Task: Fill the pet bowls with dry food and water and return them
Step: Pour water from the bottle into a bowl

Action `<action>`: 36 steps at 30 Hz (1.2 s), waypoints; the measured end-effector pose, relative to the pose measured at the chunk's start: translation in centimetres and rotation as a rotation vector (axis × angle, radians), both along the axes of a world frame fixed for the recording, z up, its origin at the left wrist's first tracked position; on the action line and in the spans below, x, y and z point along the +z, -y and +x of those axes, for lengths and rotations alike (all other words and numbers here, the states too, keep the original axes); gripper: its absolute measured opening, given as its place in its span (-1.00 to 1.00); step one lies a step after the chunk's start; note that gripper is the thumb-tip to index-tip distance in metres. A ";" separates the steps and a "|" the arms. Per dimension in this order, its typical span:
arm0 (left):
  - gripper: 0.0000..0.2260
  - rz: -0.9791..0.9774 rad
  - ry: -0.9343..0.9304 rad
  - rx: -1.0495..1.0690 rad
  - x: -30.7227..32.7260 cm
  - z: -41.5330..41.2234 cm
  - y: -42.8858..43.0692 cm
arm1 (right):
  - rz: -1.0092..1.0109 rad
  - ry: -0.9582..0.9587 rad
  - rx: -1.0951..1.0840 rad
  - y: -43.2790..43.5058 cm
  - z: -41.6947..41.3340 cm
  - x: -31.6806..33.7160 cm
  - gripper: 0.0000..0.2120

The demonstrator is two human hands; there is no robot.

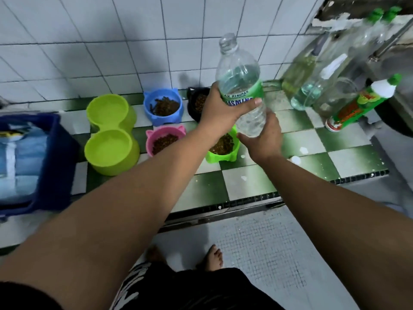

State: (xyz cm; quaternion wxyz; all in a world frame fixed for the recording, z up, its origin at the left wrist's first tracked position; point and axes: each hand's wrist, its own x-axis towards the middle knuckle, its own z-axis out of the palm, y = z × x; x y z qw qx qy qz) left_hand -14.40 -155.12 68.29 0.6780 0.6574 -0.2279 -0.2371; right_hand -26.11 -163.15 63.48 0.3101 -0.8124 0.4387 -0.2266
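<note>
Gripping clear plastic water bottle, green-labelled: left hand wrapped round label, right hand cupping base. Bottle held over green plastic kibble bowl; pink plastic bowl left of it.

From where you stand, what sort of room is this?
Likely a home kitchen or wash area: a white tiled wall, a green-and-white checkered tile counter, and a green plastic dish-soap bottle standing on it.

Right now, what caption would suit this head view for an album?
The left hand and right hand hold an open water bottle by four kibble-filled bowls beside a lime double bowl.
</note>
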 end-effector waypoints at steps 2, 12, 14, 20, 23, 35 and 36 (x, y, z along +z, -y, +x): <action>-0.52 -0.042 -0.043 0.029 0.0 1.5 -2.1 | -0.067 -0.068 0.008 -1.3 1.4 0.3 -0.15; -0.12 0.025 -0.286 0.147 -0.8 9.7 -11.8 | -0.189 -0.219 0.064 -7.5 8.3 -0.8 -0.11; -0.13 0.004 -0.339 0.139 -1.3 10.6 -12.8 | -0.221 -0.237 0.080 -8.2 9.3 -1.0 -0.13; -0.32 -0.033 -0.478 0.148 -2.7 13.0 -14.4 | -0.315 -0.305 0.137 -9.1 11.3 -1.1 -0.15; -0.31 -0.040 -0.553 0.163 -2.9 13.8 -14.7 | -0.369 -0.337 0.155 -8.9 12.1 -1.0 -0.14; -0.73 -0.006 -0.722 0.216 -3.4 15.3 -14.4 | -0.471 -0.446 0.244 -7.2 13.8 -0.6 -0.12; -0.75 -0.006 -0.735 0.217 -3.4 15.3 -14.4 | -0.470 -0.452 0.247 -7.1 13.9 -0.6 -0.12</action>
